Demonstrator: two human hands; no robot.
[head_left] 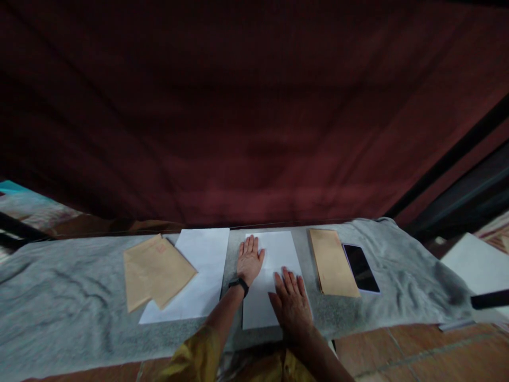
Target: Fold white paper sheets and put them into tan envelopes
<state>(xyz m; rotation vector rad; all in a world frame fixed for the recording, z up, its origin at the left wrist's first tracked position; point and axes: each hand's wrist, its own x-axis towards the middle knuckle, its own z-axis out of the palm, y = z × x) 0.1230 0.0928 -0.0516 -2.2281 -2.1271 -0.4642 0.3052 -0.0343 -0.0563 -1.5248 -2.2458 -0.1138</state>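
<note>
A white sheet of paper (260,305) lies on the grey cloth in front of me. My left hand (249,260), with a dark band on the wrist, rests flat on the sheet's upper left part, fingers stretched forward. Lower down, my right hand (292,302) lies spread over the sheet's right side. Both palms face down, and neither hand grips anything. A faint crease seems to run across the paper between them. To the left is more white paper (207,265), partly covered by brown envelopes (159,270). A stack of brown envelopes (334,262) sits to the right.
A phone (361,268) with a dark screen lies right of the envelope stack. Wrinkled grey cloth (59,297) covers the long surface. A dark red curtain (254,116) hangs behind it. Dark bars (441,164) stand at the sides, and the tiled floor (397,347) shows below.
</note>
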